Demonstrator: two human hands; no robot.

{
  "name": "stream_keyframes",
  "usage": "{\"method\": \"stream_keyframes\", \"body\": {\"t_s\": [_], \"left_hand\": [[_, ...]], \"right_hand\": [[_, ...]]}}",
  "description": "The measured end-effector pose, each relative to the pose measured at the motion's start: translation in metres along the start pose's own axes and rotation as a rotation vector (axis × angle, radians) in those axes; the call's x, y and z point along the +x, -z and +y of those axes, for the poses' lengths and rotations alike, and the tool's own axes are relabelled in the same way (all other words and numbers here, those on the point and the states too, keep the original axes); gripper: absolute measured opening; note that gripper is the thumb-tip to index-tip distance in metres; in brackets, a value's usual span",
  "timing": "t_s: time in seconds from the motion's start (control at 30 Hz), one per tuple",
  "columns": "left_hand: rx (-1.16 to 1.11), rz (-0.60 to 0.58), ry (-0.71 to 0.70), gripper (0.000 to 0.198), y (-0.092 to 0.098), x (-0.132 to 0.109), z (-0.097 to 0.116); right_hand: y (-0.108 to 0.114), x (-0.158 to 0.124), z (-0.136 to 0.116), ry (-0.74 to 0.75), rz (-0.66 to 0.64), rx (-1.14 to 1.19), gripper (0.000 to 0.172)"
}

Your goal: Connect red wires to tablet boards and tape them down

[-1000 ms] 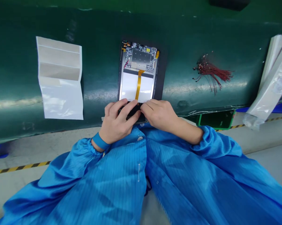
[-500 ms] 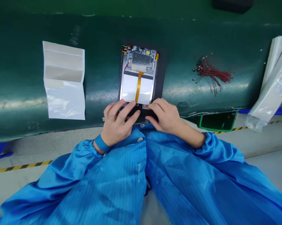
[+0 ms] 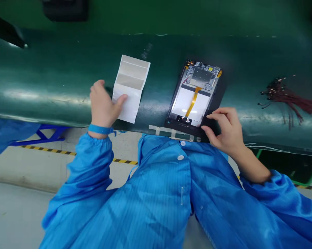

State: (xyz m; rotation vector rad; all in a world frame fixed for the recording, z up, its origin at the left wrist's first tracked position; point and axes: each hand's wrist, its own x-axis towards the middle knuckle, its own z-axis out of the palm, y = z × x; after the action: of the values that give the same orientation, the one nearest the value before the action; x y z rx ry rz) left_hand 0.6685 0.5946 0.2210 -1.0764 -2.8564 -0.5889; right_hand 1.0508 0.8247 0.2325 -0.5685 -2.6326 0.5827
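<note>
An opened tablet (image 3: 190, 100) lies on the table, its circuit board (image 3: 201, 76) at the far end and an orange flat cable (image 3: 193, 102) running down the middle. At its lower right corner is my right hand (image 3: 225, 131), thumb and forefinger apart; whether they touch the edge I cannot tell. To the left, a white backing sheet with grey strips (image 3: 131, 86) lies flat. My left hand (image 3: 102, 105) is at that sheet's left edge, open, its thumb over the lower part. Contact between thumb and sheet is unclear.
A bundle of thin dark red wires (image 3: 290, 98) lies on the green table (image 3: 67, 69) at the right. Black objects (image 3: 65, 8) stand at the back left. Below the front edge on the right is a green-rimmed bin (image 3: 287, 166).
My left hand has left the tablet and moved left to the white sheet. My right hand stays by the tablet's lower right corner. The view has swung to the left.
</note>
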Motion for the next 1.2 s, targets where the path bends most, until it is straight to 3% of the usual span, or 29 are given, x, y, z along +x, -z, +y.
{"method": "stream_keyframes", "body": {"t_s": [0.1, 0.23, 0.3, 0.37, 0.5, 0.6, 0.77, 1.0, 1.2], "left_hand": [[-0.078, -0.087, 0.07, 0.114, -0.013, 0.031, -0.004], [-0.217, -0.223, 0.232, 0.087, -0.003, 0.04, 0.014], [-0.434, -0.242, 0.17, 0.076, 0.009, 0.027, 0.031], [-0.656, -0.245, 0.032, 0.078, 0.02, 0.006, 0.053], [-0.822, -0.161, -0.041, 0.087, 0.04, -0.037, 0.092], [-0.904, -0.165, 0.014, 0.077, 0.049, -0.051, 0.101], [-0.867, -0.163, 0.052, 0.032, 0.056, -0.05, 0.102], [-0.84, -0.069, 0.032, 0.019, 0.051, -0.044, 0.116], [-0.854, -0.037, 0.067, 0.015, 0.055, -0.048, 0.113]], "right_hand": [[0.007, 0.018, -0.012, -0.017, 0.051, 0.03, 0.02], [0.001, 0.057, -0.042, 0.068, 0.066, 0.13, 0.022], [-0.011, 0.081, -0.062, 0.165, 0.049, 0.191, 0.027], [-0.027, 0.105, -0.083, 0.247, 0.006, 0.227, 0.032], [-0.05, 0.134, -0.108, 0.252, -0.114, 0.288, 0.032], [-0.05, 0.136, -0.113, 0.173, -0.14, 0.437, 0.026], [-0.039, 0.128, -0.112, 0.068, -0.095, 0.59, 0.032], [-0.042, 0.12, -0.112, 0.14, 0.032, 0.284, 0.034], [-0.052, 0.121, -0.113, 0.225, 0.076, 0.156, 0.027]]}}
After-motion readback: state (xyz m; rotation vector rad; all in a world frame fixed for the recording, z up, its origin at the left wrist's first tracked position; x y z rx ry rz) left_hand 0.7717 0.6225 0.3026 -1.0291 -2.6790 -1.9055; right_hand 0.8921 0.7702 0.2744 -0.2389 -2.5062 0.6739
